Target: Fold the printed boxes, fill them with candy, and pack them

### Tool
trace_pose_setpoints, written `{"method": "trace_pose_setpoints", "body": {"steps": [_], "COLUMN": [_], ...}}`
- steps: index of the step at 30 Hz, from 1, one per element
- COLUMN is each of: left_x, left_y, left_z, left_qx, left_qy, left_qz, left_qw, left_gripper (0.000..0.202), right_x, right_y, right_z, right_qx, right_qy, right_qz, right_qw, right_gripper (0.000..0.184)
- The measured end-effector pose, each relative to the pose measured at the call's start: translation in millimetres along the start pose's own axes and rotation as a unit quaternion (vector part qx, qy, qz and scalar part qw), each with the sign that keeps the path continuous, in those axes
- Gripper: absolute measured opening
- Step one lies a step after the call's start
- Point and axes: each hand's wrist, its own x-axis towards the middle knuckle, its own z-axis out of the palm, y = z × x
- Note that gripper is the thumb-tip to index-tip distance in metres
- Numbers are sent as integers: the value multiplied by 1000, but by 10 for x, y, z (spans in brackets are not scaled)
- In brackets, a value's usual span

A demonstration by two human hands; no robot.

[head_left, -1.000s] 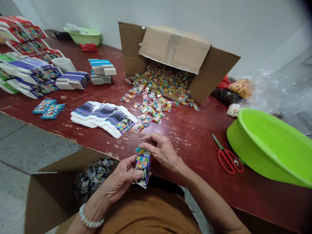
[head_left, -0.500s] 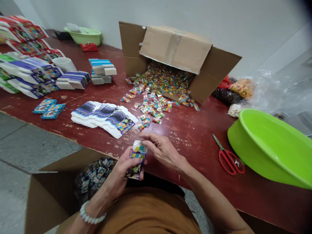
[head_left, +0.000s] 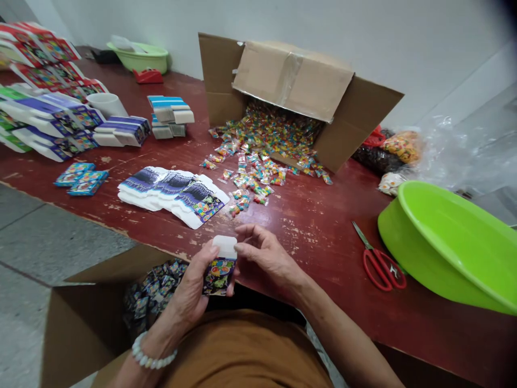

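My left hand (head_left: 191, 283), with a beaded bracelet at the wrist, is wrapped round a small purple candy box (head_left: 219, 276). The box's white end flap stands up at the top, and the left thumb lies against its side. Close at the flap's right edge is my right hand (head_left: 271, 254), its thumb and curved fingers apart with nothing seen between them; whether the thumb touches the flap I cannot tell. Beyond the hands lie a fanned stack of flat purple boxes (head_left: 161, 188) and loose wrapped candies (head_left: 258, 180).
A tipped cardboard carton (head_left: 293, 81) spills candies onto the red table (head_left: 315, 242). Red-handled scissors (head_left: 382, 264) and a green basin (head_left: 448, 253) stand right. Stacked boxes (head_left: 60, 118) and two blue packs (head_left: 83, 179) lie left. Below, an open carton (head_left: 81, 323) holds small packs.
The candy packet that showed in the box's mouth is out of sight. The white flap now stands clear, and my left thumb has shifted up beside it. My right hand stays close by.
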Motion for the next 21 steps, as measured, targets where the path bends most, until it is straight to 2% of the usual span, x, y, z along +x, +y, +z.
{"method": "trace_pose_setpoints", "body": {"steps": [3,5,7,9,10,11,12,15,17,19,21], "left_x": [10,20,28,34,36,36,35,21,8,3,7], "left_y": [-55,-71,-61,-38,-27,-18,-12,1,13,29,39], "left_z": [-13,-38,-73,-105,-114,-117,-114,-73,-42,-29,-39], "left_qx": [18,8,-23,-55,-66,-72,-74,-61,-47,-34,-26], "left_qy": [-21,-35,-59,-77,-80,-80,-78,-63,-57,-59,-57], "left_qz": [30,4,-69,-129,-137,-132,-119,-71,-52,-45,-45], "left_qw": [999,999,996,987,985,985,987,994,996,997,997], "left_gripper": [45,41,44,50,51,51,51,61,70,78,80], "right_x": [13,26,30,22,17,12,12,40,76,104,111], "right_y": [39,50,44,27,19,12,8,8,11,11,11], "right_z": [51,72,76,68,62,59,58,80,112,145,169], "right_qx": [-33,-125,-245,-333,-356,-361,-349,-241,-157,-122,-155], "right_qy": [-10,28,56,32,13,2,2,44,58,61,71], "right_qz": [-3,-69,-178,-261,-276,-270,-245,-108,-43,-37,-78], "right_qw": [999,989,952,906,893,892,904,964,985,990,982], "right_gripper": [38,26,20,19,19,20,20,13,12,13,10]}}
